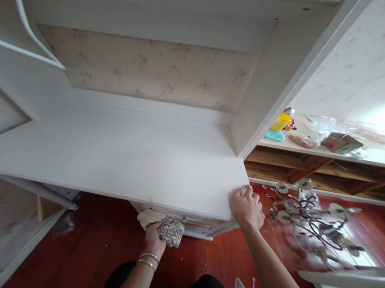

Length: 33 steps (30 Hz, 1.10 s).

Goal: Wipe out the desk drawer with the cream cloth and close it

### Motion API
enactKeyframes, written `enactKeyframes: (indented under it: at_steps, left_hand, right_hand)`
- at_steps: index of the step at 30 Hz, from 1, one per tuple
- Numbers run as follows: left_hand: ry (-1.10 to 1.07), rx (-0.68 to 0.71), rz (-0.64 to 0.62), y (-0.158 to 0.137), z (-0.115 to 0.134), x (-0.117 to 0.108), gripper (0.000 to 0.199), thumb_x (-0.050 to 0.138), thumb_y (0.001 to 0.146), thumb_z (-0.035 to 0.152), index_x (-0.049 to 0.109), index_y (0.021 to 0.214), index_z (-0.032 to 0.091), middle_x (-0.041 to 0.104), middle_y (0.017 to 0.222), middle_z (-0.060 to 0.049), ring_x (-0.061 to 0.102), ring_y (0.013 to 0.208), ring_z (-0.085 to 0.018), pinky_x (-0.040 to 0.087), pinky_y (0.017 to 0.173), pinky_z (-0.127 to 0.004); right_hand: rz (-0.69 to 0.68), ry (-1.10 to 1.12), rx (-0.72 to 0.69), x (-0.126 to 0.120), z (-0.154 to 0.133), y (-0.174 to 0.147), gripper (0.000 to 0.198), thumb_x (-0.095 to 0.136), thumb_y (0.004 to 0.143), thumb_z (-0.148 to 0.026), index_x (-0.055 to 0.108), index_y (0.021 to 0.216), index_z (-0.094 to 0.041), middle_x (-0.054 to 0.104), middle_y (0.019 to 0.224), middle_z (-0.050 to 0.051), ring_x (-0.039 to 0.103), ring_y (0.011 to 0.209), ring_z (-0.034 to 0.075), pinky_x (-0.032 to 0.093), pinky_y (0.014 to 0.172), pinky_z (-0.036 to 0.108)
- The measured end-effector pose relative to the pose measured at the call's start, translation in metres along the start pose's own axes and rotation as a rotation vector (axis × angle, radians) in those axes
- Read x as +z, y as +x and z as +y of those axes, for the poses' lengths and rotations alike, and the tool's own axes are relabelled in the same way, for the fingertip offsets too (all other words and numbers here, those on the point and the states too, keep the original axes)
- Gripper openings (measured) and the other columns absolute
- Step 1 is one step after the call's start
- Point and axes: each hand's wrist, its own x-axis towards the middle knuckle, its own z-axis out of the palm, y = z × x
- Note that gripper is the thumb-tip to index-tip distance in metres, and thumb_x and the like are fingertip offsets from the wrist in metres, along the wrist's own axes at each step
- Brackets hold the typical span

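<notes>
A white desk (125, 155) with an upright hutch frame spans the view. Below its front edge, my left hand (155, 238) is closed around a bunched cream cloth (171, 231) with a dark scroll pattern. The cloth is against the front of the white drawer unit (201, 223), beside a small knob. My right hand (248, 208) grips the desk's front right corner, its fingers curled on the top; where the thumb presses is not clear.
A metal chandelier (321, 224) lies on the red wooden floor (98, 253) at right, with small loose pieces around it. A low shelf (300, 167) behind it bears a yellow container (281, 122), a cardboard box (342, 143) and plastic bags. White tubing (21, 7) hangs at upper left.
</notes>
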Motion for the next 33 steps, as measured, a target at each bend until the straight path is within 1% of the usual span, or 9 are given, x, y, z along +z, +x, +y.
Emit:
enactKeyframes:
  at_steps: [5,8,12,16,18,20,24,28,33]
  left_hand:
    - [-0.022,0.091,0.023,-0.029,0.081,-0.011,0.024,0.053,0.072,-0.003,0.059,0.087,0.015,0.062,0.077,-0.002,0.063,0.070,-0.014,0.055,0.068,-0.027]
    - [-0.002,0.280,0.066,-0.053,0.137,-0.023,0.021,0.053,0.075,-0.001,0.060,0.086,0.016,0.063,0.080,-0.001,0.063,0.076,-0.012,0.055,0.079,-0.029]
    - [0.174,0.811,0.235,-0.084,0.193,-0.030,0.023,0.065,0.071,0.006,0.062,0.092,0.015,0.066,0.094,-0.002,0.063,0.095,-0.017,0.047,0.099,-0.039]
    - [0.453,1.407,0.268,-0.102,0.211,0.000,0.043,0.068,0.074,0.021,0.059,0.115,0.015,0.063,0.120,-0.009,0.058,0.114,-0.024,0.042,0.105,-0.042]
    - [0.784,1.723,0.140,-0.103,0.208,0.029,0.044,0.057,0.079,0.018,0.055,0.123,0.012,0.059,0.127,-0.016,0.053,0.121,-0.027,0.040,0.106,-0.043]
    - [1.154,1.923,-0.117,-0.099,0.198,0.061,0.052,0.044,0.082,0.010,0.049,0.133,0.012,0.051,0.138,-0.017,0.042,0.133,-0.026,0.032,0.112,-0.044]
    - [1.938,1.780,-0.507,-0.083,0.162,0.109,0.064,0.039,0.082,0.007,0.045,0.140,0.033,0.040,0.150,-0.003,0.035,0.138,-0.026,0.019,0.115,-0.055]
    - [2.094,1.682,-0.430,-0.066,0.136,0.129,0.058,0.040,0.086,0.016,0.044,0.141,0.036,0.035,0.153,-0.001,0.025,0.142,-0.032,0.010,0.111,-0.067]
    - [2.131,1.636,-0.406,-0.068,0.139,0.137,0.059,0.043,0.086,0.018,0.042,0.143,0.033,0.030,0.155,-0.003,0.023,0.143,-0.034,0.009,0.110,-0.069]
  right_hand:
    - [-0.008,0.012,-0.014,-0.002,0.000,-0.002,0.059,0.013,0.094,-0.050,0.038,0.139,-0.021,0.052,0.122,0.018,0.054,0.110,0.038,0.045,0.085,0.051]
    - [-0.014,0.020,-0.010,-0.004,0.000,-0.003,0.059,0.014,0.095,-0.050,0.037,0.141,-0.022,0.052,0.123,0.018,0.054,0.111,0.037,0.045,0.086,0.051]
    - [-0.015,0.020,-0.007,-0.004,0.001,-0.004,0.060,0.013,0.094,-0.050,0.037,0.141,-0.021,0.051,0.125,0.019,0.054,0.111,0.038,0.045,0.086,0.051]
    - [-0.015,0.026,-0.012,-0.003,0.002,-0.004,0.061,0.014,0.094,-0.052,0.040,0.139,-0.020,0.051,0.124,0.019,0.054,0.111,0.038,0.045,0.085,0.051]
    - [-0.023,0.030,-0.013,-0.004,0.002,-0.004,0.062,0.014,0.094,-0.052,0.041,0.139,-0.019,0.051,0.124,0.019,0.053,0.112,0.038,0.045,0.086,0.051]
    - [-0.025,0.029,-0.014,-0.005,0.002,-0.005,0.061,0.014,0.094,-0.051,0.040,0.139,-0.019,0.051,0.124,0.019,0.053,0.112,0.038,0.045,0.086,0.050]
    - [-0.016,0.029,-0.014,-0.006,0.001,-0.005,0.060,0.015,0.094,-0.050,0.038,0.141,-0.020,0.051,0.125,0.019,0.054,0.111,0.037,0.045,0.086,0.050]
    - [-0.004,0.033,-0.018,-0.005,0.000,-0.005,0.059,0.016,0.094,-0.049,0.038,0.140,-0.020,0.052,0.123,0.019,0.055,0.110,0.036,0.045,0.085,0.049]
    - [0.003,0.033,-0.015,-0.006,0.000,-0.005,0.058,0.016,0.094,-0.049,0.040,0.139,-0.020,0.053,0.121,0.018,0.055,0.108,0.036,0.046,0.084,0.048]
